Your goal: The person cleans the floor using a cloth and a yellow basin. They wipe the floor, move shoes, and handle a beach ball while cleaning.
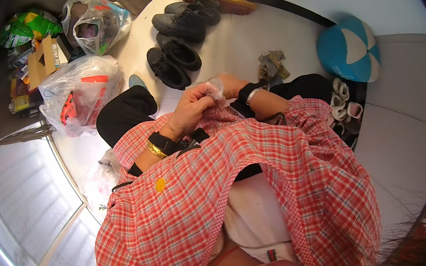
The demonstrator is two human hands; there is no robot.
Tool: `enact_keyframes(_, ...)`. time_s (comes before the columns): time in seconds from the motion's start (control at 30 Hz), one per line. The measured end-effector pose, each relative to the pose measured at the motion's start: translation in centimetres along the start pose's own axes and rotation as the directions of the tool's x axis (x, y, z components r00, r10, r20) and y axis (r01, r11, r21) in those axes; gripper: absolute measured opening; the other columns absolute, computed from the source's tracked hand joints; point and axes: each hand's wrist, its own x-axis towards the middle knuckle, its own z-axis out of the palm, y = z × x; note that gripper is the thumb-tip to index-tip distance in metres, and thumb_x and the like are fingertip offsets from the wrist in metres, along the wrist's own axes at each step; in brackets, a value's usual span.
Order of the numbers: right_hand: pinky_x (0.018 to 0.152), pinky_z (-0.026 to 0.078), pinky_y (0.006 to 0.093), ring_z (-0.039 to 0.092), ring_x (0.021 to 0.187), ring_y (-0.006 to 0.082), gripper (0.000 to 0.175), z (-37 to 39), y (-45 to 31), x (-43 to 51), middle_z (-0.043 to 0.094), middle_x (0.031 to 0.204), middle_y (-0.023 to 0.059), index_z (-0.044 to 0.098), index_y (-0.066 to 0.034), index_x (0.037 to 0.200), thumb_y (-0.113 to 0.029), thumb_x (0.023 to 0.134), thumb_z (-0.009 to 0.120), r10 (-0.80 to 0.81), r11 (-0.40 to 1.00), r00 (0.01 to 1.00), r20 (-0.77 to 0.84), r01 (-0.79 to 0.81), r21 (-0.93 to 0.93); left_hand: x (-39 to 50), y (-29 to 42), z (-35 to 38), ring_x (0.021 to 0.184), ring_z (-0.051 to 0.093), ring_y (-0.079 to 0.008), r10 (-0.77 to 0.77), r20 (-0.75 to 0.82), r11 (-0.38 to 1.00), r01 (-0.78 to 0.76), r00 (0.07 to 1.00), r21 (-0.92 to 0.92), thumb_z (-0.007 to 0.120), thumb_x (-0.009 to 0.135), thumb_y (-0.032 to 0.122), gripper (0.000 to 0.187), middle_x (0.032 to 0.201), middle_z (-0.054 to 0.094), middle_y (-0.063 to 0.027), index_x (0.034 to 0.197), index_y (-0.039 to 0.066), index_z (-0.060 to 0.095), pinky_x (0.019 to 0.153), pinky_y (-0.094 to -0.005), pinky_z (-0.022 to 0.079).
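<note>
Crumpled clear plastic film (215, 88) is pinched between the thumb and curled fingers of my left hand (197, 101), above my lap. My right hand (232, 84) is right beside it, against the plastic. Its fingers are mostly hidden behind the film and my left hand, so its grip does not show. A black band and a gold bracelet circle my left wrist; a black band and a silver-coloured bracelet circle the right. Below both hands spreads my red checked smock (225, 164), over black trousers (124, 112).
Black shoes (174, 61) stand on the floor ahead, near a yellow-edged broom (225, 0). Stuffed plastic bags (83, 94) and an opened cardboard box (42, 63) are at left. To the right are a crumpled cloth (272, 65), a blue-and-white round pouffe (348, 50) and pale sandals (339, 101).
</note>
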Motion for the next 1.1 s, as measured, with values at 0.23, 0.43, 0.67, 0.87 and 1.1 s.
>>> enact_keyframes(0.23,0.072,0.049,0.0404,0.062,0.085,0.0351,0.047,0.2,-0.4,-1.1,0.066,0.091,0.0138,0.064,-0.0102,0.095,-0.039,0.058,0.070,0.154,0.985,0.983,-0.097,-0.160,-0.057,0.3,0.7,0.4,0.057,0.040,-0.0045,-0.011,0.004,0.999,0.011,1.000,-0.039,0.045,0.080,-0.003,0.018,0.079,0.059,-0.0032,0.092,0.005,0.057,0.052,-0.0176,0.030)
enact_keyframes(0.43,0.048,0.037,0.0219,0.050,0.060,0.0075,0.031,-5.5,2.2,-5.3,0.058,0.073,-0.0026,0.063,-0.0075,0.094,-0.031,0.075,0.058,0.232,0.592,0.967,0.106,-0.226,0.774,1.2,0.8,-2.8,0.047,0.037,-0.0048,0.014,-0.365,1.000,-0.016,0.931,-0.002,0.047,0.079,0.000,0.017,0.072,0.058,-0.0041,0.091,0.005,0.058,0.042,-0.0180,0.026)
enact_keyframes(0.67,0.073,0.049,0.0385,0.057,0.090,0.0215,0.029,-11.6,6.6,-10.2,0.059,0.101,0.0081,0.054,-0.0075,0.110,-0.028,0.090,0.047,0.191,0.035,0.978,0.086,-0.094,0.995,3.6,-1.9,-5.7,0.046,0.037,-0.0044,-0.023,-0.491,0.983,0.108,0.871,0.145,0.049,0.087,0.009,0.016,0.079,0.060,-0.0019,0.101,0.006,0.058,0.040,-0.0174,0.025)
enact_keyframes(0.87,0.086,0.045,0.0433,0.052,0.109,0.0245,0.036,-14.4,7.2,-11.8,0.058,0.113,0.0062,0.052,-0.0073,0.117,-0.029,0.089,0.049,-0.158,-0.192,0.915,-0.372,0.341,0.920,5.6,-3.1,-7.0,0.047,0.039,-0.0041,-0.036,-0.585,0.968,0.173,0.810,0.180,0.055,0.088,0.020,0.017,0.082,0.064,-0.0025,0.100,0.009,0.059,0.041,-0.0180,0.027)
enact_keyframes(1.1,0.073,0.050,0.0334,0.060,0.095,0.0195,0.038,-18.3,4.9,-12.5,0.060,0.105,0.0067,0.053,-0.0049,0.117,-0.028,0.086,0.056,0.524,0.431,0.741,-0.419,0.194,0.881,4.5,-1.3,-7.4,0.049,0.037,-0.0049,-0.085,-0.544,0.991,0.128,0.835,0.042,0.049,0.091,0.018,0.020,0.088,0.065,-0.0060,0.109,0.010,0.055,0.042,-0.0168,0.027)
